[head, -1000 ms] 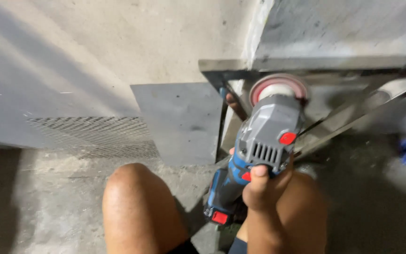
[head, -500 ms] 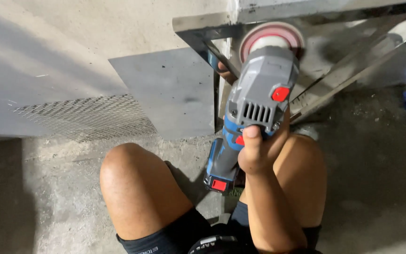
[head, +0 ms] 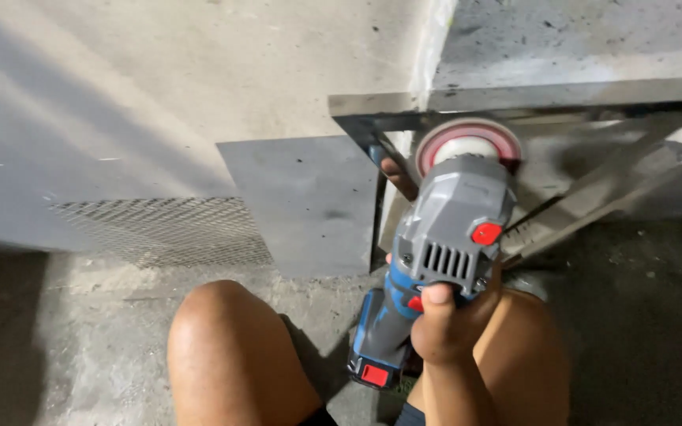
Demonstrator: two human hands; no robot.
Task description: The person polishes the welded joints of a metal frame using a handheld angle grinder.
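The right hand [head: 445, 323] is closed around the body of a cordless angle grinder [head: 444, 237], just right of centre in the lower half of the frame, thumb lying up against the grey housing below the vent slots. The grinder is grey at the head and blue toward the handle, with a red button on its side and a battery pack [head: 374, 355] with a red catch at the lower end. Its pink-rimmed disc [head: 467, 140] sits at the top of the tool, up against the underside of a metal frame [head: 515, 99] that runs across the upper right of the frame.

Of the left hand [head: 398, 175] only a few fingers show — they reach up behind the grinder's head, just left of the disc, by the frame's upright edge; whether they grip anything I cannot tell.

A flat grey steel plate [head: 305, 201] leans upright at centre, just left of the grinder, with a sheet of expanded metal mesh [head: 159, 229] beside it against the pale wall [head: 199, 71]. Both bare knees fill the bottom of the frame — the left knee [head: 226, 347] under the plate, the right one under the gripping hand — above a rough concrete floor [head: 96, 339].
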